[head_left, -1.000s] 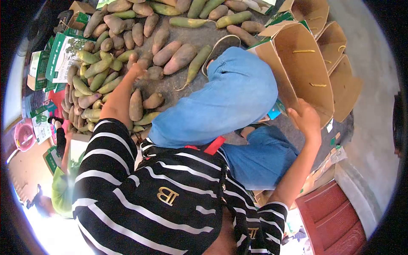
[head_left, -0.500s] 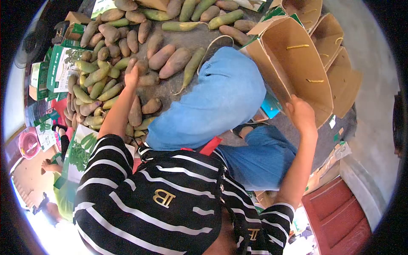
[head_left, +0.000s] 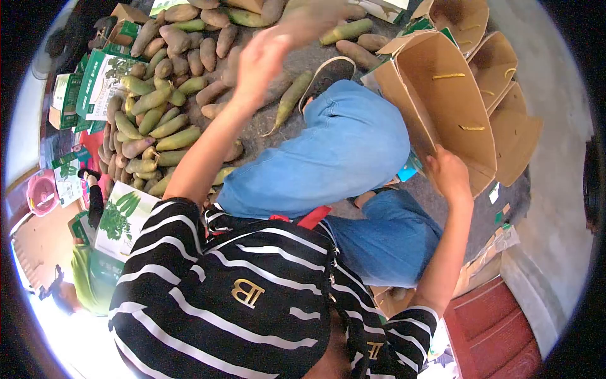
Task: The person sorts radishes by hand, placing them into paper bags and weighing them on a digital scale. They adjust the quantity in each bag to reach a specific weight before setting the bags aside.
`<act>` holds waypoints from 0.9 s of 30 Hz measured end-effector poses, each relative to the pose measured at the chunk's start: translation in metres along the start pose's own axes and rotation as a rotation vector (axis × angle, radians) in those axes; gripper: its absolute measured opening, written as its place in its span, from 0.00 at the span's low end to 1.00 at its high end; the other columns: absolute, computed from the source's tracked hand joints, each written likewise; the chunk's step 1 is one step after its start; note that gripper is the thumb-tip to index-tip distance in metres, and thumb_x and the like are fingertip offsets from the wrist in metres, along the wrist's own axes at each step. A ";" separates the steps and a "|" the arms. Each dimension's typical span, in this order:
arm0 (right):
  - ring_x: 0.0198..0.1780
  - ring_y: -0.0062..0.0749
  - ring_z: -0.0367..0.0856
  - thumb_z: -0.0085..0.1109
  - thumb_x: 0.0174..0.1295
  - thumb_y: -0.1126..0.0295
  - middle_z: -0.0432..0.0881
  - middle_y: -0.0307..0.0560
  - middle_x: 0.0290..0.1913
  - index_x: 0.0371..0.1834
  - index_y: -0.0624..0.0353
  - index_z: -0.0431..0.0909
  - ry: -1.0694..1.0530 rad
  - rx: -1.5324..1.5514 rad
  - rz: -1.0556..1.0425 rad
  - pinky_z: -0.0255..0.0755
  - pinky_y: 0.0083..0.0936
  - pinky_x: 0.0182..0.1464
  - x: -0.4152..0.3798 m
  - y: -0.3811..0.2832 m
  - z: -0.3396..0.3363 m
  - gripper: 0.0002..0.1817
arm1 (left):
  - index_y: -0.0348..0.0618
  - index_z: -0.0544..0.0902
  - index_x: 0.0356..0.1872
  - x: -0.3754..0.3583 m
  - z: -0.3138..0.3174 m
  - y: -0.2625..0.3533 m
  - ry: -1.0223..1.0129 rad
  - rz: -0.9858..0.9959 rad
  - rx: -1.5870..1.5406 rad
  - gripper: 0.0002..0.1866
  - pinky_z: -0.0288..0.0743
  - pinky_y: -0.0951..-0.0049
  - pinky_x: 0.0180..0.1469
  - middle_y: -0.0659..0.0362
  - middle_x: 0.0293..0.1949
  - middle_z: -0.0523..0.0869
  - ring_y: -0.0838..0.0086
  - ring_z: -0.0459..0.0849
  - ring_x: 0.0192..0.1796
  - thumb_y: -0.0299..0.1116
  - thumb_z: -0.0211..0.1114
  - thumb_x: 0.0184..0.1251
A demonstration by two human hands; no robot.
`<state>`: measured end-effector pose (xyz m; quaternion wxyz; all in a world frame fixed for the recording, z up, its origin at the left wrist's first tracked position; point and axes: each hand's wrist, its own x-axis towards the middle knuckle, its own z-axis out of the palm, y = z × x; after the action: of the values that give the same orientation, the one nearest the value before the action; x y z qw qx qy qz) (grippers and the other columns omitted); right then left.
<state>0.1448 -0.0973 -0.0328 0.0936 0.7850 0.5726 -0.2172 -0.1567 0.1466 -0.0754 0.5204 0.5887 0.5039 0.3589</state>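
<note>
My left hand (head_left: 262, 60) is raised over the heap of long roots that look like radishes. Its fingers are closed round a brownish radish (head_left: 319, 22), smeared by motion. Below that arm lie many green radishes (head_left: 180, 139) and soil-covered, reddish-brown ones (head_left: 207, 54). With bent fingers, my right hand (head_left: 449, 174) grips the near edge of an open cardboard box (head_left: 435, 95), tilted beside my knee. Yellow rope handles show on its inner wall, and the visible inside holds no radishes.
More open cartons (head_left: 495, 63) stand behind the box. Printed green-and-white boxes (head_left: 101, 85) line the left side. Another person (head_left: 91, 281) sits at lower left near a pink basin (head_left: 43, 192). A red wooden door or panel (head_left: 495, 322) is at lower right.
My left hand has moved up and right from the heap, carrying a radish. My right hand keeps its hold on the box edge. The view has shifted slightly.
</note>
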 end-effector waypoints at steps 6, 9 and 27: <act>0.41 0.57 0.79 0.55 0.59 0.64 0.80 0.62 0.36 0.43 0.60 0.74 0.019 0.045 -0.009 0.71 0.49 0.41 0.000 -0.005 -0.002 0.13 | 0.40 0.78 0.49 -0.014 0.117 0.095 -0.477 0.566 0.237 0.22 0.75 0.64 0.45 0.48 0.40 0.82 0.59 0.82 0.43 0.45 0.61 0.59; 0.42 0.56 0.79 0.55 0.60 0.63 0.81 0.62 0.37 0.46 0.59 0.74 -0.001 0.002 0.004 0.71 0.49 0.42 0.001 -0.006 -0.003 0.15 | 0.33 0.81 0.34 -0.026 0.149 0.117 -0.621 0.711 0.298 0.19 0.76 0.56 0.36 0.44 0.28 0.82 0.53 0.83 0.34 0.43 0.57 0.54; 0.44 0.59 0.77 0.54 0.54 0.74 0.79 0.64 0.40 0.48 0.60 0.75 -0.117 0.059 0.044 0.70 0.45 0.43 0.003 -0.003 0.000 0.16 | 0.45 0.83 0.41 -0.017 0.229 0.045 -0.811 0.556 0.702 0.13 0.77 0.59 0.42 0.51 0.39 0.85 0.60 0.84 0.46 0.32 0.60 0.53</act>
<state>0.1428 -0.0941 -0.0337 0.1086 0.7859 0.5420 -0.2771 0.0657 0.0746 -0.0758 0.3322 0.9248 0.1811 0.0406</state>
